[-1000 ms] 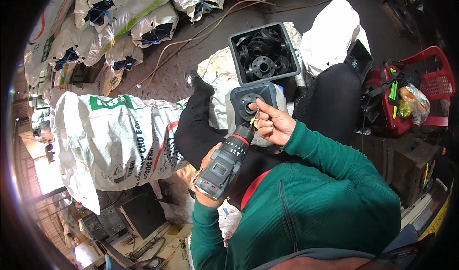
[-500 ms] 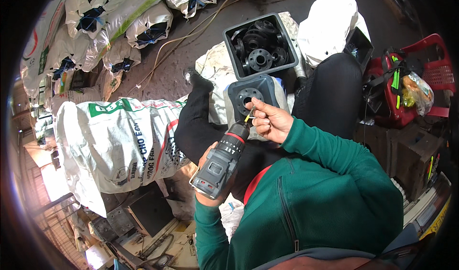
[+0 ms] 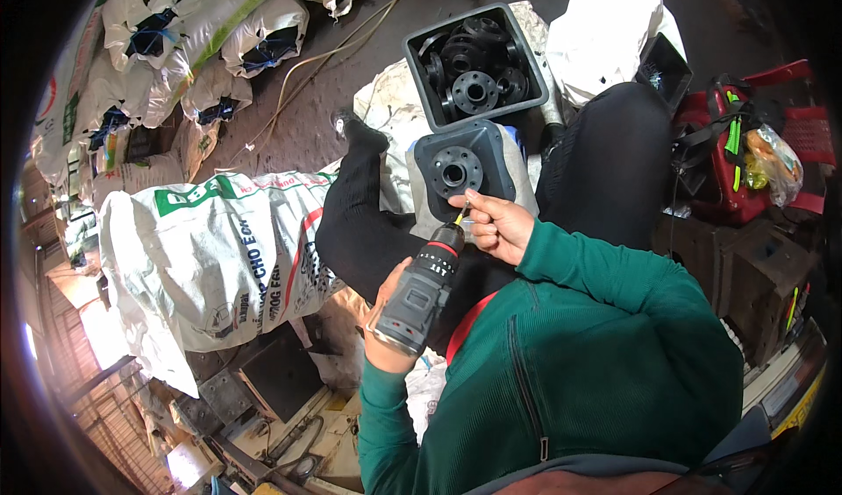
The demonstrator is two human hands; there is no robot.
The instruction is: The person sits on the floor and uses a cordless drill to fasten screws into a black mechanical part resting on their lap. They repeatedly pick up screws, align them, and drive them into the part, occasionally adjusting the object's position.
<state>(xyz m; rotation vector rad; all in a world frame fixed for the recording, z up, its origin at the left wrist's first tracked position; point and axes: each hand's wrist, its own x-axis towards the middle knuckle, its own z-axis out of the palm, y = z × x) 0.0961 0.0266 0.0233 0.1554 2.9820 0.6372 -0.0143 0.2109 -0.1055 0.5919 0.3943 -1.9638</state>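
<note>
My left hand (image 3: 387, 289) is wrapped round a grey and black cordless drill (image 3: 416, 296) with a red ring near its chuck. The drill points up and away from me, and a short yellow-coloured bit (image 3: 460, 217) sticks out of it. At the bit's tip my right hand (image 3: 502, 225) pinches thumb and forefinger together; a small piece there is mostly hidden by the fingers. Just beyond them, a round black flange (image 3: 438, 167) with a centre hole and a ring of small holes lies in a grey plastic tub (image 3: 503, 163) between my legs.
A larger grey bin (image 3: 537, 74) behind the tub holds several black flanges. White sacks (image 3: 215, 258) lie to the left and far left; another white sack (image 3: 601, 35) stands at the far right. A red chair (image 3: 802, 144) carries bags and tools. A hose (image 3: 351, 43) crosses the floor.
The drill and both hands have shifted slightly, the drill a little to the right. My right fingers have moved nearer to me, off the flange's centre, so its hole shows fully.
</note>
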